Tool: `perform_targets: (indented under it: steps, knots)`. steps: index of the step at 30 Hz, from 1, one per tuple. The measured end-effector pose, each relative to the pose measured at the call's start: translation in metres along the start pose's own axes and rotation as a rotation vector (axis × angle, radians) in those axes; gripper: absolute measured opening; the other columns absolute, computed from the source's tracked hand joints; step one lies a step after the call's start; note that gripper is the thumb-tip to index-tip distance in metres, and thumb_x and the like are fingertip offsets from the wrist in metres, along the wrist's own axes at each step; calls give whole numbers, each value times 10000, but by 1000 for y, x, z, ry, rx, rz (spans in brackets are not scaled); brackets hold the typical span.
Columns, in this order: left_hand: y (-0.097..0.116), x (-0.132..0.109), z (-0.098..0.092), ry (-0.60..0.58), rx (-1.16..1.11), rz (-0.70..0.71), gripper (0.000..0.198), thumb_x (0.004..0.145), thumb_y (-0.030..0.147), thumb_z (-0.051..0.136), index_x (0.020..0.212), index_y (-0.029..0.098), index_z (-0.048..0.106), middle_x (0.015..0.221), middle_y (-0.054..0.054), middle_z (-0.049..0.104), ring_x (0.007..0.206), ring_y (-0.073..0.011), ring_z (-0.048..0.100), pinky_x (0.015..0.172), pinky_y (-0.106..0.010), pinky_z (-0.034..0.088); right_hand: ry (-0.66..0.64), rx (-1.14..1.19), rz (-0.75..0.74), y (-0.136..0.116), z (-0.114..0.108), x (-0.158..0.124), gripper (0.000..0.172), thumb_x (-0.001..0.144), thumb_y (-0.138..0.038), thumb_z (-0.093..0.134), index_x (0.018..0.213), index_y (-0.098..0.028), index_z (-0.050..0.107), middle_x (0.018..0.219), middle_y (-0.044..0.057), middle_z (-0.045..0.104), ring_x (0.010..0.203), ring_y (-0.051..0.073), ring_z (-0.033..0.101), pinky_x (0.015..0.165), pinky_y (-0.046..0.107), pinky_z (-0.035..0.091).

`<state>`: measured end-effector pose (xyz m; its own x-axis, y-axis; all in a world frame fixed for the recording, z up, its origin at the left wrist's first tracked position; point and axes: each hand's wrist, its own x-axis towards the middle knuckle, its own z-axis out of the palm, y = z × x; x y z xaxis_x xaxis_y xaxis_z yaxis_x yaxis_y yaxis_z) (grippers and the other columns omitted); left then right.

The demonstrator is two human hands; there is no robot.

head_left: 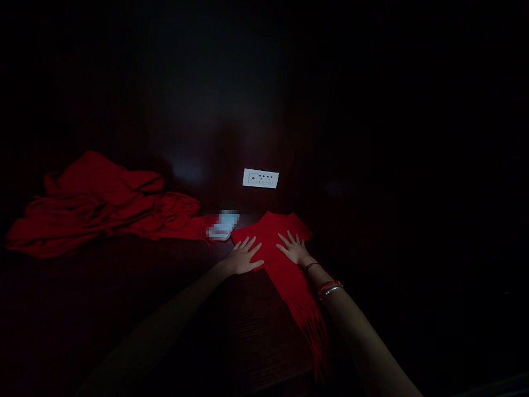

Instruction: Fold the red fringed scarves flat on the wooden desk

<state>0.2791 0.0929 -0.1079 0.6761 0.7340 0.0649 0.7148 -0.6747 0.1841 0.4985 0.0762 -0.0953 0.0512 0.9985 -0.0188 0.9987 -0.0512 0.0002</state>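
Note:
A red fringed scarf (270,240) lies on a dark wooden surface, its upper part folded into overlapping layers. One long end runs down toward me and finishes in tassels near the front edge. My left hand (244,258) rests flat on the scarf's left side, fingers spread. On the right side, my right hand (294,249) also presses down with fingers apart. Bracelets circle my right wrist and forearm. Neither hand grips anything.
To the left lies a heap of red fringed cloth (99,204). Between it and the scarf sits a pale, blurred-out flat object (224,225). A white socket plate (260,178) is on the dark wall behind. Much of the surroundings is too dark to make out.

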Motion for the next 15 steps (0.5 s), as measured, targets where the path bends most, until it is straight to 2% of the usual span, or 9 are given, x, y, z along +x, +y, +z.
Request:
perform_targets:
  steps: [4,7,9,11,12,15]
  knots:
    - [4,-13,1,37,28,8,689,734,630,216,1294,228,182,1362,-77,91,1229,-261,75,970,-402,108,-3,-3,-15,-5,-1,-9,636,735,-636,103,1293,-330,82,1378,27,17,1220,318,42,933,492,76]
    - [8,-26,1,53,45,-6,701,727,637,224,1293,224,190,1362,-81,91,1228,-267,73,971,-409,102,-4,23,-63,-7,-7,-9,647,737,-635,133,1294,-306,130,1373,35,85,1222,294,74,946,461,84]
    - [10,-31,-1,51,42,-9,709,724,645,214,1293,224,188,1362,-84,91,1228,-271,66,969,-416,105,83,54,-54,-5,-15,0,617,771,-586,138,1291,-256,188,1358,56,154,1223,257,105,960,412,105]
    - [11,-28,-4,40,25,-20,692,728,645,192,1291,242,189,1364,-75,84,1229,-271,62,961,-431,119,178,75,21,-3,-23,14,588,805,-523,130,1282,-194,228,1341,83,200,1223,228,118,963,372,126]
    - [11,-25,-6,49,18,-30,676,733,641,180,1289,255,189,1366,-69,75,1230,-270,57,957,-439,124,186,85,74,-1,-26,22,589,809,-514,129,1282,-178,228,1340,93,201,1223,229,120,961,371,135]
    - [8,-7,-7,115,13,-96,645,747,624,165,1287,271,187,1368,-63,63,1228,-281,47,946,-464,130,14,112,195,5,-27,47,654,766,-585,137,1305,-214,136,1362,92,119,1221,265,119,943,431,141]
